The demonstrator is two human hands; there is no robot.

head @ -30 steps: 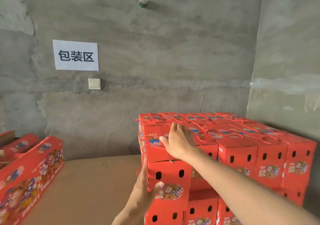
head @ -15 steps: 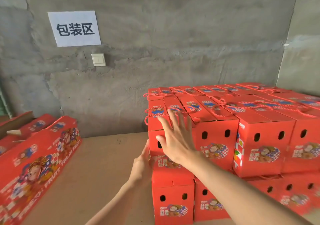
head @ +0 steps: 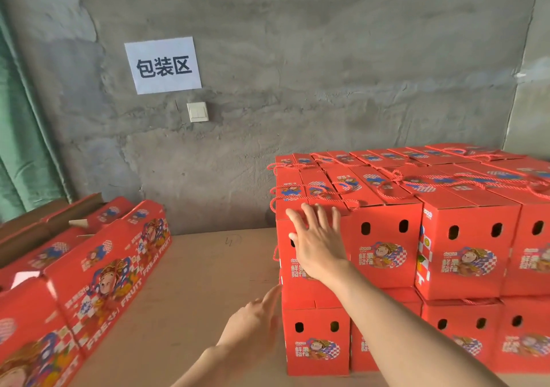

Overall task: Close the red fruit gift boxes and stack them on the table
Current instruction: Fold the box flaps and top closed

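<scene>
Tabletop of plain brown board runs back to a rough grey concrete wall. The wall carries a white paper sign with a light switch just below it. A green curtain hangs at the far left.

The red fruit gift boxes fill the right side of the table. They are closed and stacked two tiers high in tight rows that reach back to the wall, with red rope handles lying across their tops. More red boxes lie flat and overlapping along the left edge of the table.

Between these two masses a strip of bare board stays open, from the near edge to the wall.

The right hand lies flat against the front face of the upper corner box. Its fingers are spread and straight, and the fingertips reach the box's top edge, gripping nothing. This box sits at the stack's left front corner, square on the lower box beneath it.

The left hand is blurred and hangs over the open strip with its fingers extended. One fingertip is at the stack's left edge, about where the two tiers meet. I cannot tell whether it touches the cardboard.
</scene>
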